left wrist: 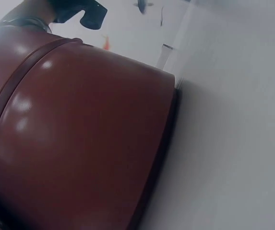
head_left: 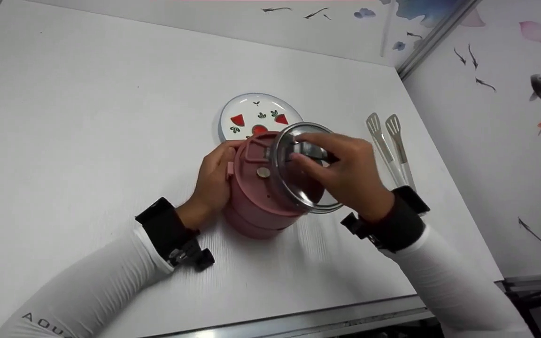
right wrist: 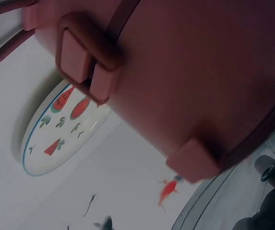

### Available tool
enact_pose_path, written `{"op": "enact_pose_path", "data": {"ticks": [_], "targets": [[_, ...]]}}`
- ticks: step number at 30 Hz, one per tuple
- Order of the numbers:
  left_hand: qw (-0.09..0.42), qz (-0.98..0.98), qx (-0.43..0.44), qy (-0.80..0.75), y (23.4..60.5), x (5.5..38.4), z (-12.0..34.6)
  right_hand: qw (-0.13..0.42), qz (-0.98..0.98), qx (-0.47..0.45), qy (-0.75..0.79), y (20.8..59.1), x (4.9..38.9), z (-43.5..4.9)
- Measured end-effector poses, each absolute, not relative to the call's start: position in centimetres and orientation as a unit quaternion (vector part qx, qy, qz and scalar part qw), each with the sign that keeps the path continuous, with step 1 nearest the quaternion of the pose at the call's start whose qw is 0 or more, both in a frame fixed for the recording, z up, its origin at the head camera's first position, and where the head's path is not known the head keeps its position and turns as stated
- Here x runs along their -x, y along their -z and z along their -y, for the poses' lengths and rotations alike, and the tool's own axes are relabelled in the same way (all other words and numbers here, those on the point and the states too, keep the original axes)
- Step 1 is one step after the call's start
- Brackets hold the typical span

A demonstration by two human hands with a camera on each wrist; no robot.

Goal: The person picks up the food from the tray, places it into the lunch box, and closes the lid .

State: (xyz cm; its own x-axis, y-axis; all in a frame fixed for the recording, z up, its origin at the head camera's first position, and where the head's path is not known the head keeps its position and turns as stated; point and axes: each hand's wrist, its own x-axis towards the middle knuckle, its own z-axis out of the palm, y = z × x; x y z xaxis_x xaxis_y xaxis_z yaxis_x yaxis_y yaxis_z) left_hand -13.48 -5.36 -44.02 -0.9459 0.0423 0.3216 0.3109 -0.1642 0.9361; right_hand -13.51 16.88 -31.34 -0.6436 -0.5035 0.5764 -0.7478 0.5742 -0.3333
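Note:
A round pink lidded pot [head_left: 254, 199] with side clips stands on the white table, its top tilted a little toward me in the head view. My left hand [head_left: 212, 176] grips its left side near a clip; the fingers behind are hidden. Over the right part of the pot's top is a clear glass lid [head_left: 294, 183] with a metal rim. Its dark knob is pinched by my right hand [head_left: 355, 171], thumb and fingers on either side. The pot's wall [left wrist: 89, 134] fills much of the left wrist view. Clips and a wire-like handle [right wrist: 91, 40] show in the right wrist view.
Behind the pot lies a white plate [head_left: 237, 104] with a watermelon pattern, partly covered by it. Two slotted spatulas [head_left: 395, 129] with white handles lie to the right. Painted wall panels [head_left: 486, 131] border the table at the back and right.

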Motion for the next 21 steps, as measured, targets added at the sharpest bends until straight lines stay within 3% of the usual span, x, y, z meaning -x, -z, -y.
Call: {"op": "enact_pose_path", "data": {"ticks": [5, 21], "targets": [[0.086, 0.659, 0.130, 0.735, 43.9, 13.8, 5.6, 0.164, 0.873, -0.369, -0.274, 31.5, 13.9, -15.3], [0.095, 0.633, 0.149, 0.754, 44.0, 13.5, 5.4, 0.153, 0.874, -0.382, -0.259, 31.6, 13.4, -12.2]]}}
